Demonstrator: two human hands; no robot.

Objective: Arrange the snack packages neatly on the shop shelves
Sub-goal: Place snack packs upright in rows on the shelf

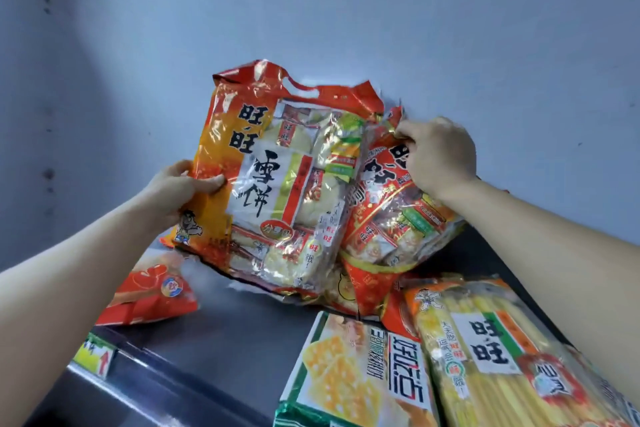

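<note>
Standing upright on the shelf [225, 340] against the wall [346, 10], the orange bag [277, 184] is gripped at its left edge by the left hand [183, 187], while the right hand [440, 156] pinches the top of the tilted red bag [391, 218] touching its right side.

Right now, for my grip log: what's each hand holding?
Left hand: grips the orange snack bag, left edge.
Right hand: pinches the red snack bag, top edge.
</note>
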